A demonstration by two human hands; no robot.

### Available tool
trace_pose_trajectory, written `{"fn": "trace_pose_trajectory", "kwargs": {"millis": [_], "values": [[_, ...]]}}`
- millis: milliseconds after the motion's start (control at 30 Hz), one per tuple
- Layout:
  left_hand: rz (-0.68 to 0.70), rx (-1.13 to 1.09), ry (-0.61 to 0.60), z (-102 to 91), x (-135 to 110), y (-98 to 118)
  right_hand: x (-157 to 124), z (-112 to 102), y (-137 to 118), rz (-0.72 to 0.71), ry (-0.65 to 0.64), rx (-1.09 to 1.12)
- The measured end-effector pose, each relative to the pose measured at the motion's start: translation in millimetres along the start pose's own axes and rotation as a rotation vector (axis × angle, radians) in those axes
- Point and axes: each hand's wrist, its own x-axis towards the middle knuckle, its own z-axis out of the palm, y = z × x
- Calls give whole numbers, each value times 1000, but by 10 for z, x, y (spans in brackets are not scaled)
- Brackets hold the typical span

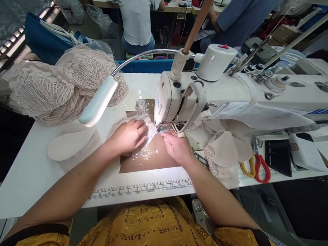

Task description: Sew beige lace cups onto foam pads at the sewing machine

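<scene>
A pale lace piece (151,129) lies under the head of a white sewing machine (165,97). On its left part rests my left hand (131,135), fingers bent together and closed on the lace. My right hand (177,146) is just right of the needle area, its thumb and forefinger pinched at the edge of the lace. What lies between those fingertips is partly hidden. Beneath the hands is a brown sheet (152,162) on the white table (106,177). The needle itself is hard to make out.
Piled lace fabric (44,89) stands at the left, behind pale cup-shaped pieces (71,144). A bendable lamp (99,100) hangs over the table. More cut pieces (227,149), scissors (261,169) and a dark phone (278,157) lie at right. Two people are across from me.
</scene>
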Motion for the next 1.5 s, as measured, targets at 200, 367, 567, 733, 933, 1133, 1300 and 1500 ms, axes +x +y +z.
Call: {"fn": "trace_pose_trajectory", "kwargs": {"millis": [200,367,567,733,933,1133,1300,1500], "values": [[27,-83,-25,37,-56,162,-4,25,42,10,9,-17],[72,-97,51,158,-29,262,-9,23,48,26,2,-19],[153,-59,79,148,-24,308,-12,-2,31,15,7,-65],[166,-51,48,146,-21,322,-23,-18,5,-26,4,-92],[147,-11,31,161,-29,322,-29,1,-18,-77,7,-76],[114,21,23,170,5,314,-22,8,-18,-58,-6,-125],[106,26,31,163,19,259,-55,-24,-12,-106,12,-71],[89,-28,100,111,-37,132,-131,-41,-51,-352,-81,99]]}}
